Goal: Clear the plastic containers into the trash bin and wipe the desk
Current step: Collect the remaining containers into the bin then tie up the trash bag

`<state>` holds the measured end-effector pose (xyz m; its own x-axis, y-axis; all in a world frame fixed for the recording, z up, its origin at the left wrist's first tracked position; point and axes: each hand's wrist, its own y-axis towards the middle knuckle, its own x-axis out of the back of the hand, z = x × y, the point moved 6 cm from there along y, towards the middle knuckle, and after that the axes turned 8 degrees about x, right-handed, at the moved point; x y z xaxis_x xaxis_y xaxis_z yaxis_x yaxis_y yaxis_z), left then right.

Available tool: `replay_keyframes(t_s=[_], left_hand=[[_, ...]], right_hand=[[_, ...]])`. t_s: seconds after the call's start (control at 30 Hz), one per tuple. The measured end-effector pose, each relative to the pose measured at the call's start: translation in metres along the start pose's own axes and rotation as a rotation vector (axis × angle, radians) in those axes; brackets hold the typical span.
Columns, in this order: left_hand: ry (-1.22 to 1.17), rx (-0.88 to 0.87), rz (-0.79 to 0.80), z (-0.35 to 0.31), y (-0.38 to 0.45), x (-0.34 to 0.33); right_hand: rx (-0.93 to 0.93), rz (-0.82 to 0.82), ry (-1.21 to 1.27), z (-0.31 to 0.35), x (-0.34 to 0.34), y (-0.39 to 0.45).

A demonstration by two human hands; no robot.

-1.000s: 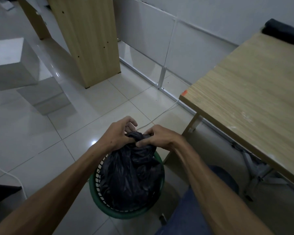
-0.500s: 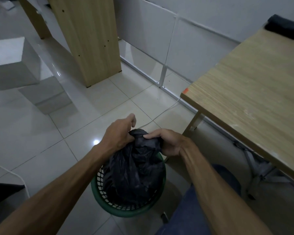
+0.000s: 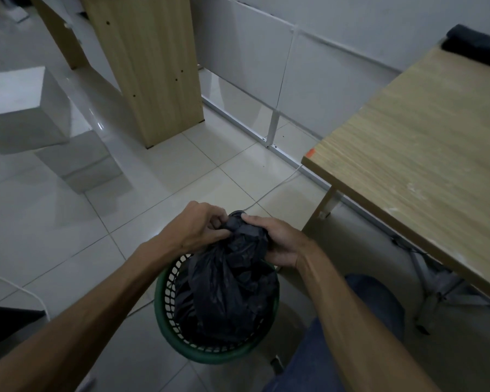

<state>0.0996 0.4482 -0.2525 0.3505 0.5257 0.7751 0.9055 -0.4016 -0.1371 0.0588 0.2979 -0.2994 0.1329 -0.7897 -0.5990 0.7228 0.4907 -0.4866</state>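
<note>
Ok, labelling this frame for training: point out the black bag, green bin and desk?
black bag [image 3: 224,290]: head view, crumpled side.
green bin [image 3: 164,321]: head view, left lattice wall.
desk [image 3: 425,154]: head view, bare wooden top.

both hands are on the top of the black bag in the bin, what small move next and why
Probably cinch the gathered neck shut. The left hand and right hand both pinch the bunched top of the black bag, which sits in the green bin.
</note>
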Motion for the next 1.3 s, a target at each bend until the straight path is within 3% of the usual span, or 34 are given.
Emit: replay_keyframes(t_s=[0.07,0.23,0.4,0.63,0.8,0.93,1.03,1.2,1.3], left_hand=[[-0.014,0.056,0.067,0.003,0.001,0.009],[-0.298,0.178,0.304,0.012,-0.005,0.005],[-0.266,0.255,0.488,0.022,-0.013,0.003],[-0.485,0.444,0.694,0.065,-0.044,0.001],[-0.495,0.559,0.569,0.084,-0.051,0.005],[-0.663,0.741,0.311,0.076,-0.050,-0.006],[-0.934,0.831,0.189,0.068,-0.049,-0.022],[-1.385,0.898,0.058,0.061,-0.052,-0.047],[-1.165,0.784,-0.005,0.063,-0.055,-0.062]], right_hand=[[0.064,0.002,0.022,0.003,0.002,-0.003],[0.267,-0.238,0.164,0.003,0.036,0.004],[0.389,-0.516,-0.065,0.015,0.050,0.005],[0.400,-0.695,-0.370,0.005,0.085,-0.007],[0.341,-0.667,-0.476,-0.004,0.082,-0.009],[0.250,-0.468,-0.808,-0.002,0.057,-0.012],[0.232,-0.279,-0.886,-0.006,0.019,-0.010],[0.400,-0.094,-1.152,-0.021,-0.012,-0.001],[0.423,-0.096,-1.358,-0.040,-0.015,0.012]])
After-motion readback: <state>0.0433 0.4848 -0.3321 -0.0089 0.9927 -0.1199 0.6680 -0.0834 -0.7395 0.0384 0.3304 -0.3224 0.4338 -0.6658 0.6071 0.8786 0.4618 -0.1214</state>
